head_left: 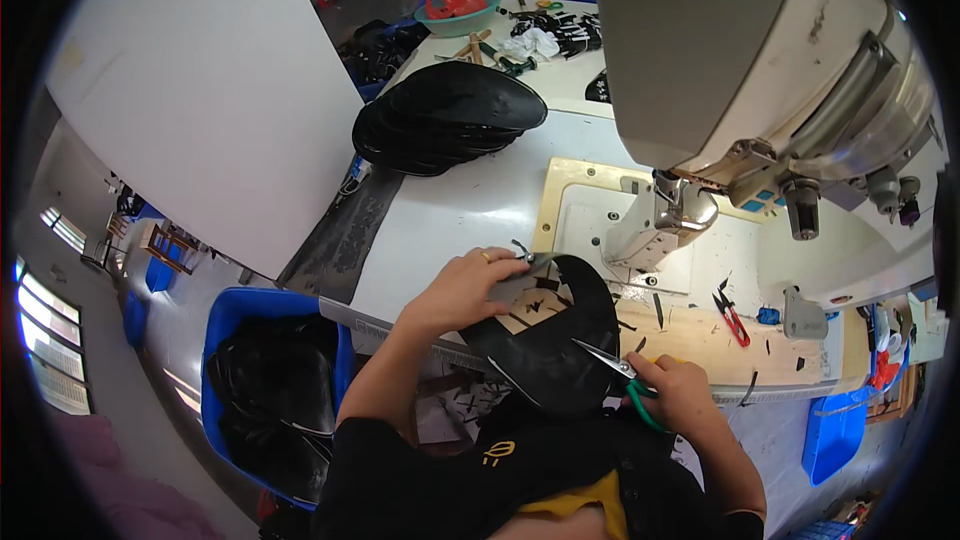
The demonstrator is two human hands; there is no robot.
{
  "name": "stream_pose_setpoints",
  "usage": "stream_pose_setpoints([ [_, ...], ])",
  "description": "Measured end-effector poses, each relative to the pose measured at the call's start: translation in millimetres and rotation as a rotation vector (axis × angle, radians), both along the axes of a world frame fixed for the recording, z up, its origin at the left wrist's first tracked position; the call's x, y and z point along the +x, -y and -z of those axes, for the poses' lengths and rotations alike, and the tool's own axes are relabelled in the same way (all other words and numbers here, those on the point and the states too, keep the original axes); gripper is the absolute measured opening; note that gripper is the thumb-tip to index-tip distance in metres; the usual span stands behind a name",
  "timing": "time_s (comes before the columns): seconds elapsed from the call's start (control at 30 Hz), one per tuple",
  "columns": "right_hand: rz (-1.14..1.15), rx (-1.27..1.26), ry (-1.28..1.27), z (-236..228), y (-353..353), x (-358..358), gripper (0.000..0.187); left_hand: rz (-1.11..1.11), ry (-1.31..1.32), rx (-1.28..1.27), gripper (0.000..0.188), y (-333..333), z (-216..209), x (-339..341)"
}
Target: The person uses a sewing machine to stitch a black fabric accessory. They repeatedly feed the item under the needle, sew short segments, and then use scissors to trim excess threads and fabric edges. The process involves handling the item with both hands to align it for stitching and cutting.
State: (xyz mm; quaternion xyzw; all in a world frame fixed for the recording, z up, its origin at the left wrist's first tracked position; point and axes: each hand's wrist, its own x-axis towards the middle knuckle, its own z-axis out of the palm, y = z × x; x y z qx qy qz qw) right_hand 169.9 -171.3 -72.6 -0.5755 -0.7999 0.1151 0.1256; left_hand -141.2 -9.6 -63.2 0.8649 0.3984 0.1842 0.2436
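A curved black leather-like piece (540, 370) with a large opening lies over the front edge of the sewing table, close to my body. My left hand (462, 290) is closed on its far left edge, fingers pinching the rim. In my right hand (675, 390) is a pair of green-handled scissors (605, 357). Their blades point left and lie over the right side of the black piece; whether they touch it I cannot tell. Through the opening, dark scraps show on the tabletop. A sewing machine (740, 60) stands just beyond, its post to the right of the piece.
Behind is a stack of black pieces (450, 115). Red-handled snips (735, 320) and scraps lie at right. A blue bin (225, 340) of black pieces stands left, a blue crate (838, 435) lower right. A green basin (480, 20) sits at the back.
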Motion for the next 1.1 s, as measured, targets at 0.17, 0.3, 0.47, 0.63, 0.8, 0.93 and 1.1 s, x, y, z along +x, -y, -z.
stream_pose_setpoints([
  [0.17, 0.160, -0.039, -0.145, 4, 7, 15, 0.060, -0.118, 0.215, 0.223, 0.014, -53, -22, 3],
  [0.3, 0.334, -0.055, -0.207, 10, 15, 30, 0.063, -0.261, 0.614, 0.204, 0.013, -126, -84, 23],
  [0.47, 0.499, 0.000, -0.325, 35, 32, 51, 0.065, -0.565, 0.754, 0.441, 0.019, -256, -123, -5],
  [0.63, 0.525, 0.154, -0.224, 25, 37, 57, 0.068, -0.825, 0.025, 0.301, 0.023, -311, -63, -80],
  [0.8, 0.701, 0.302, -0.198, 23, 55, 74, 0.070, -1.035, -0.106, 0.289, 0.036, -300, -50, -101],
  [0.93, 0.837, 0.491, -0.152, 33, 74, 91, 0.068, -0.991, -0.107, 0.691, 0.039, -280, -61, -94],
  [1.1, 1.089, 0.669, -0.091, 66, 104, 121, 0.062, -0.298, -0.042, 0.619, 0.042, -238, -50, -45],
])
